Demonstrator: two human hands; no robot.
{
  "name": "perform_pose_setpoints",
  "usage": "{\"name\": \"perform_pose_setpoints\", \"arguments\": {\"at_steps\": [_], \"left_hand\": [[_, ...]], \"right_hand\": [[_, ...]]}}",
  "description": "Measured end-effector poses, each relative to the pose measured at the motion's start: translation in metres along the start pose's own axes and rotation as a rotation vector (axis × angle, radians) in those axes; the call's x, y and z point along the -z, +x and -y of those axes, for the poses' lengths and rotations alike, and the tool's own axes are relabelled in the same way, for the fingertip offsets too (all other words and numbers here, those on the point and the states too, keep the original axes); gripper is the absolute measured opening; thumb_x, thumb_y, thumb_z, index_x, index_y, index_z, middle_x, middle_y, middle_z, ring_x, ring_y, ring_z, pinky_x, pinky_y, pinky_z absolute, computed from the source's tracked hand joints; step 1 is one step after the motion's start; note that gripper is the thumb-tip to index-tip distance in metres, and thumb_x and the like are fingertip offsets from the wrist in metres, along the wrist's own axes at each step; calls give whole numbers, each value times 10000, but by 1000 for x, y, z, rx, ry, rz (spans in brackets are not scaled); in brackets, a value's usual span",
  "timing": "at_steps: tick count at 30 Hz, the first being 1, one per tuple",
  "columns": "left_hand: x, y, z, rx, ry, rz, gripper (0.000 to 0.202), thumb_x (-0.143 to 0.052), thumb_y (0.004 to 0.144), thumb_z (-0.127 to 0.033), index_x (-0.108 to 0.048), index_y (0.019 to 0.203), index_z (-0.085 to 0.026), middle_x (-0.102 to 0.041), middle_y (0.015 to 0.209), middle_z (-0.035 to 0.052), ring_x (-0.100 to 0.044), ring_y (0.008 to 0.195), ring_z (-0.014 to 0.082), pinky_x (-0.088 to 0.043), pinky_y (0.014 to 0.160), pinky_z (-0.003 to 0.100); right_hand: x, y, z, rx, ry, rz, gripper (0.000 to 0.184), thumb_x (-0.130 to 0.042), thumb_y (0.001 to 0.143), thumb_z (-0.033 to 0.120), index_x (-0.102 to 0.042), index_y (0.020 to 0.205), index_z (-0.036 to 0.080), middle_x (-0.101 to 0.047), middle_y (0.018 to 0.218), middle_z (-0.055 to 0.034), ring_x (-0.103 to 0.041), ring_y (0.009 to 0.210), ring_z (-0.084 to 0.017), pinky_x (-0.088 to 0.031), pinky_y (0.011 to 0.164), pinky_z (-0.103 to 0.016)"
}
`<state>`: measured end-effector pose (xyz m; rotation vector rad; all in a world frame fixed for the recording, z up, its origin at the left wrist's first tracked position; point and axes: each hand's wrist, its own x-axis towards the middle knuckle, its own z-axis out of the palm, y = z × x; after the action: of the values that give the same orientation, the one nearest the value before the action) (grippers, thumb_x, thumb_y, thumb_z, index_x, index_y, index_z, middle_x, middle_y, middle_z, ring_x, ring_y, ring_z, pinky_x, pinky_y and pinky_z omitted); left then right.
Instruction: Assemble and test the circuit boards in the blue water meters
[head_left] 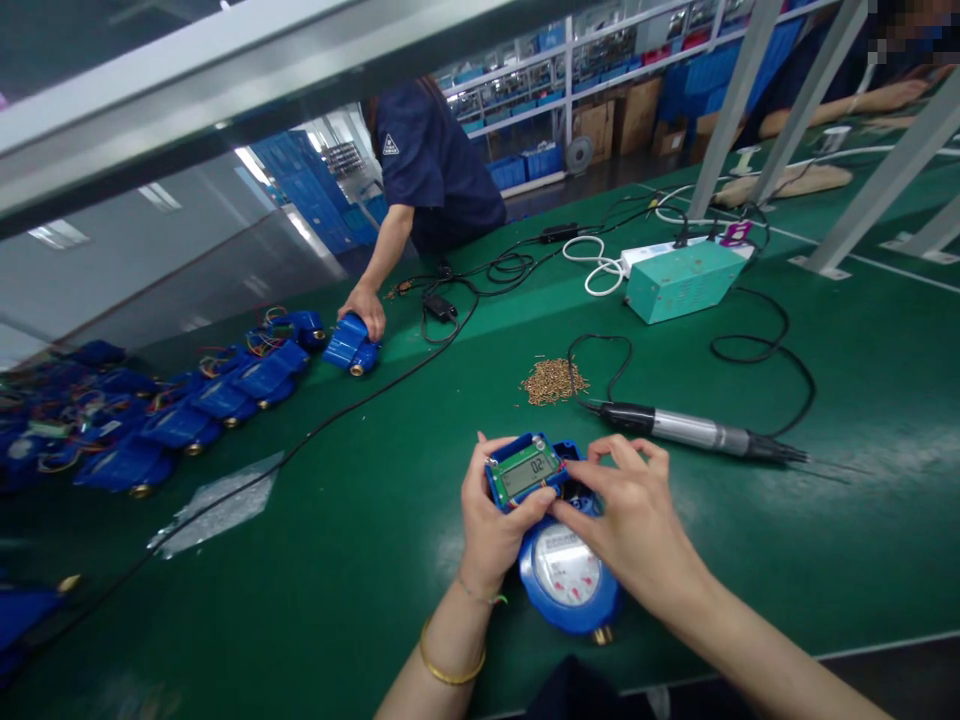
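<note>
My left hand [491, 510] grips a blue-framed circuit board with a lit LCD display [527, 472], thumb on its near edge and fingers around the left side. Fingers of my right hand [637, 510] bend in at the right edge of that display module, above the opening of a blue water meter [568, 570]. What the right fingertips pinch there, if anything, is too small to make out. The meter lies on the green table with its round dial facing up and a brass fitting towards me.
Beyond the meter lie a pile of small brass screws [553, 382] and a corded electric screwdriver [697, 432]. A teal power box [686, 280] stands farther back. Several blue meters [225, 395] line the left side. Across the table, a person's hand [365, 308] holds another meter. Cables cross the table.
</note>
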<state>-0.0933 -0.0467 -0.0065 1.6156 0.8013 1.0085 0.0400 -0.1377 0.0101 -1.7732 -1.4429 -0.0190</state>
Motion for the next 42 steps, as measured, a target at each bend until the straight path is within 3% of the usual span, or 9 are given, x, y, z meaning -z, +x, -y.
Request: {"name": "perform_pose_setpoints", "arguments": {"at_steps": [2,7,11,16,23,27,31,34,42], "left_hand": [[-1,0,-1,-27,18,25,561,-860,652,-484,-631,1077,-198,-720,1006,29,-679,988,232,-59,1253,531],[1,1,0,-117,38,162,580,-854,683,-465,-606,1155,-236,-728,1106,42,-685,1028,241,36,1248,567],[7,2,2,-232,140,264,615,-844,684,-503,-609,1194,-252,-707,1169,75,-635,1129,275,-20,1233,619],[9,7,6,-287,160,296,645,-832,651,-589,-623,1159,-252,-703,1065,70,-660,1050,281,-144,1201,667],[14,18,-2,-263,190,433,653,-851,647,-563,-615,1187,-282,-743,1090,54,-711,1001,268,58,1223,652],[16,21,-6,-297,190,485,658,-884,636,-496,-595,1188,-286,-751,1126,54,-720,1028,267,33,1237,631],[14,21,-10,-308,205,484,634,-886,649,-447,-582,1179,-282,-749,1119,56,-719,1035,274,40,1226,653],[14,24,-14,-300,227,494,640,-894,646,-411,-577,1187,-286,-741,1111,56,-714,1035,275,80,1209,671],[15,26,-5,-315,173,522,673,-875,659,-484,-554,1223,-305,-744,1136,55,-715,1037,265,88,1222,633]], "right_hand": [[1,1,-4,1,17,-2,60,-719,786,128,-723,787,188,-616,802,-54,-578,899,-252,-274,870,-447],[6,2,-10,-7,48,14,185,-562,810,99,-670,693,194,-601,755,-35,-566,871,-229,-260,857,-423],[8,-2,-8,-41,136,22,164,-548,759,65,-598,677,197,-614,694,9,-526,899,-230,-246,865,-407],[10,-5,-4,-63,174,-19,168,-546,775,50,-561,690,194,-591,687,26,-485,869,-217,-239,851,-394],[5,-8,-10,-104,123,-72,208,-544,787,64,-554,613,178,-475,729,-15,-432,744,-192,-271,726,-351],[-7,-22,-21,-158,263,-58,174,-614,865,168,-655,701,211,-564,1064,-68,-529,1006,-248,-411,813,-391],[-14,-31,-27,-286,473,-19,203,-599,918,222,-675,730,208,-491,1364,-90,-547,1199,-257,-477,975,-409],[-10,-26,-25,-314,555,78,187,-621,885,188,-692,715,221,-554,1287,-82,-580,1158,-235,-512,934,-348],[0,-13,-21,-425,679,106,209,-666,794,143,-653,596,208,-592,1102,-60,-605,1034,-205,-514,864,-275]]}}
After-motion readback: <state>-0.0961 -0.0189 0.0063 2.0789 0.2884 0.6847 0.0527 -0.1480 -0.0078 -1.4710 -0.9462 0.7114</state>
